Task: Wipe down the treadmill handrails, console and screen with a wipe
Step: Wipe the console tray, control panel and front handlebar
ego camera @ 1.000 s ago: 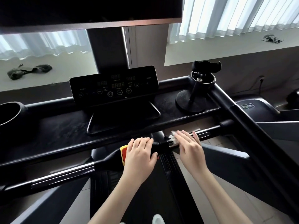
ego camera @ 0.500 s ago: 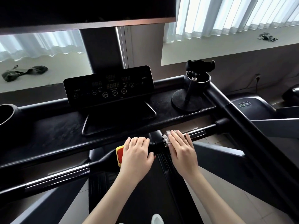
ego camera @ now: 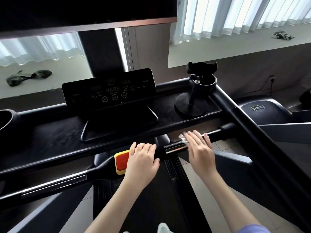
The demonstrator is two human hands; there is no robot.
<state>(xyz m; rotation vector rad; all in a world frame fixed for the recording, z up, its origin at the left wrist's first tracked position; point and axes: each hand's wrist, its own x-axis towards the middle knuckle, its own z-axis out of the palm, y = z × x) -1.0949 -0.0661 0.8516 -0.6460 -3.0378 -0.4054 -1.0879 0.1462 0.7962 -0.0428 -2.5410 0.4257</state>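
The treadmill's front handrail (ego camera: pixel 175 147) runs across the middle, black with a chrome strip. My left hand (ego camera: pixel 143 158) rests curled over the rail just right of a red and yellow stop button (ego camera: pixel 121 161). My right hand (ego camera: pixel 200 148) lies flat on the rail farther right, fingers straight, pressing a white wipe (ego camera: pixel 182 137) that peeks out by its fingertips. Above the rail stand the black console panel (ego camera: pixel 109 89) and the tray (ego camera: pixel 50 132). The big dark screen (ego camera: pixel 84 12) fills the top.
A phone holder on a round base (ego camera: pixel 193 101) stands on the tray's right end by a cup holder (ego camera: pixel 212 81). Another cup holder (ego camera: pixel 6 118) is at the left. The right side rail (ego camera: pixel 252 132) slants down to the right. Window ledges with curtains lie behind.
My right hand has slid the wipe to the right along the handrail, away from my left hand, baring the chrome strip. My left hand stays on the rail.
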